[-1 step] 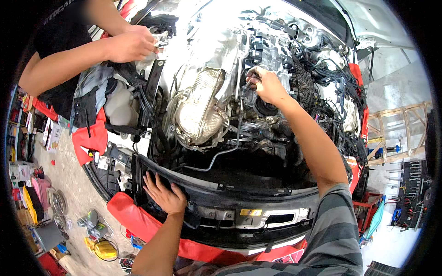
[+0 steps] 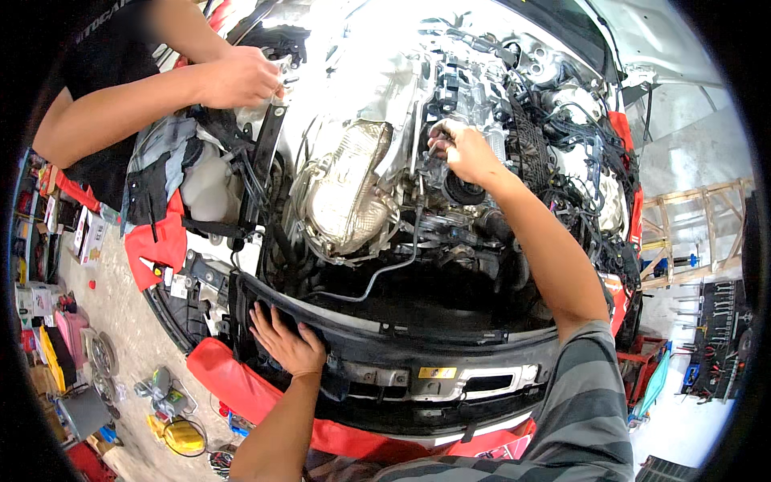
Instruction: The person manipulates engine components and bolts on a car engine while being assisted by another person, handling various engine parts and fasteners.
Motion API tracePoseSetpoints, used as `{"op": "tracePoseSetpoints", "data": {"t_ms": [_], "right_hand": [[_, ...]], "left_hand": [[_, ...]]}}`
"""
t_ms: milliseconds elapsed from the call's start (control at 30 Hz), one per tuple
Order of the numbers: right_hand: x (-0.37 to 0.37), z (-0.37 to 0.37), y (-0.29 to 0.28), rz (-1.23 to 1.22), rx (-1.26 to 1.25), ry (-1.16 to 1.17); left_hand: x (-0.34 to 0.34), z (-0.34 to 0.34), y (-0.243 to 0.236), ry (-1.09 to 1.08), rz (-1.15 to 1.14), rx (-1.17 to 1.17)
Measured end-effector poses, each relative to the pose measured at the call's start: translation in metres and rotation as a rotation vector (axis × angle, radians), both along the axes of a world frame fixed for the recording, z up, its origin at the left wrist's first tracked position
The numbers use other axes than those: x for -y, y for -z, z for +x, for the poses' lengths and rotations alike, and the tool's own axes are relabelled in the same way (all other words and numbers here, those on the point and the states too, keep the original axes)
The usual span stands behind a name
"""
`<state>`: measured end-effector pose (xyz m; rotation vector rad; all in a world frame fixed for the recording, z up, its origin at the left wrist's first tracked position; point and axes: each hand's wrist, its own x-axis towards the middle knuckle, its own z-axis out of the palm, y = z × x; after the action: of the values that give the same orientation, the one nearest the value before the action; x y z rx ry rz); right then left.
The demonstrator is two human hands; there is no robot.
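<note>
My left hand (image 2: 287, 341) lies flat on the black front crossmember (image 2: 353, 337) of the car, fingers stretched and spread. My right hand (image 2: 467, 153) reaches over the engine (image 2: 474, 96), thumb and fingers pinched together; whatever is between them is too small to make out. Just below that hand sits a round black part (image 2: 463, 191). To its left is a silvery, dimpled heat shield (image 2: 349, 197). A thin bent metal pipe (image 2: 391, 267) runs down from beside the heat shield toward the front crossmember.
At the far left, a co-worker's hands (image 2: 241, 76) work near a bracket. Red covers (image 2: 233, 373) drape the car's front edge. A white reservoir (image 2: 210, 189) stands at left, wiring (image 2: 582, 153) at right. Tools and a yellow item (image 2: 183, 435) lie on the floor.
The co-worker's hands have shifted slightly to the right. My own hands have stayed in place.
</note>
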<state>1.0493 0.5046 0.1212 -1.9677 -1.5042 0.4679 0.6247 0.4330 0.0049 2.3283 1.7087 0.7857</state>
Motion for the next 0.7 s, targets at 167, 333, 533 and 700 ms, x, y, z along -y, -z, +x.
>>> {"op": "tracePoseSetpoints", "data": {"t_ms": [167, 333, 533, 700], "right_hand": [[-0.009, -0.017, -0.033, -0.237, 0.578, -0.075], [-0.024, -0.023, -0.024, -0.250, 0.913, -0.142], [-0.026, -0.017, -0.038, -0.476, 0.706, -0.175], [-0.022, -0.030, -0.043, -0.457, 0.685, 0.028]], "left_hand": [[-0.004, 0.001, -0.002, 0.017, 0.039, 0.028], [-0.005, 0.006, -0.005, 0.032, 0.026, 0.008], [-0.007, 0.002, -0.005, 0.045, 0.019, 0.004], [-0.005, 0.001, -0.007, 0.035, -0.003, -0.013]]}}
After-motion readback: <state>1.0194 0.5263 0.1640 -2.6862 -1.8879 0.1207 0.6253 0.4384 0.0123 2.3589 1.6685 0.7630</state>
